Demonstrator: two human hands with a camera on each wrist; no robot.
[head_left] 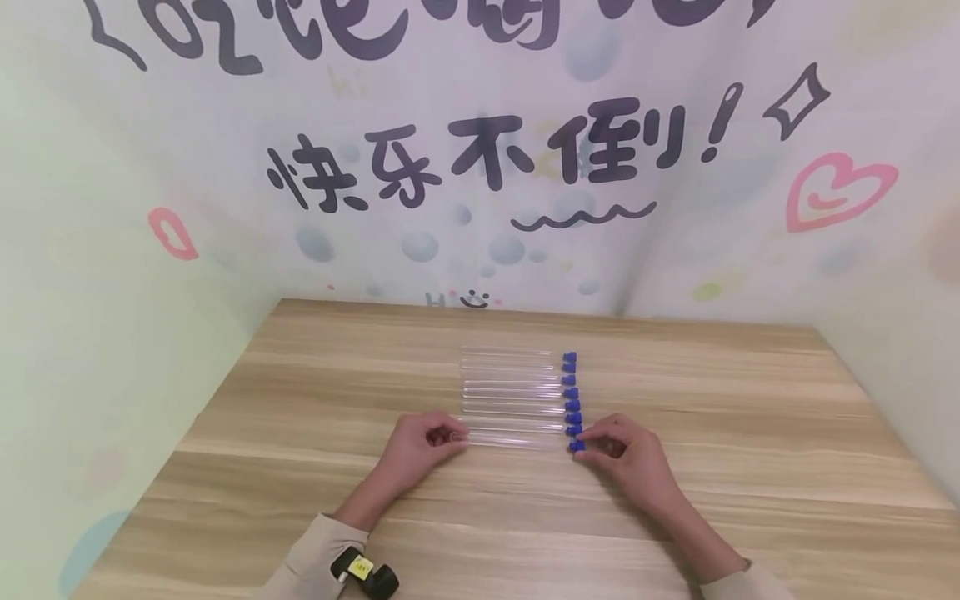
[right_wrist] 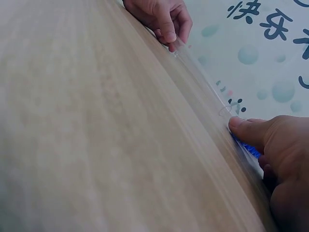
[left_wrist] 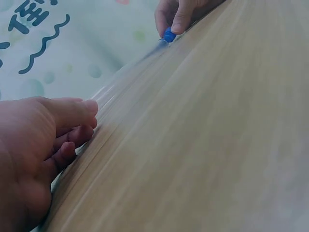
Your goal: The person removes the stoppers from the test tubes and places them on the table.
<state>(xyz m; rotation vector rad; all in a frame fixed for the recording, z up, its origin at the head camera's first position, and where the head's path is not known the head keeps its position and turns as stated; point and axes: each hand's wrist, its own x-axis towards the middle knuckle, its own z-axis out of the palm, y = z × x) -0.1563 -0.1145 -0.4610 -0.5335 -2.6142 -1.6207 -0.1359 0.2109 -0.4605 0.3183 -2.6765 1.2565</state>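
Observation:
Several clear test tubes [head_left: 513,407] with blue caps lie side by side on the wooden table, caps to the right. At the left end of the nearest tube [head_left: 510,442], my left hand [head_left: 423,446] pinches the clear tip between thumb and fingers. My right hand [head_left: 633,462] has its thumb and forefinger around the blue cap [head_left: 577,447] of that same tube, close against the neighbouring cap. In the left wrist view the right fingertips meet at a blue cap [left_wrist: 169,35]. The right thumb partly hides the caps [right_wrist: 250,149] in the right wrist view.
The wood-grain table [head_left: 315,375] reaches back to a white printed cloth [head_left: 420,275] with dark writing, hearts and bubbles. Cloth also hangs at both sides. A black device [head_left: 365,572] with a yellow label is strapped on the left sleeve.

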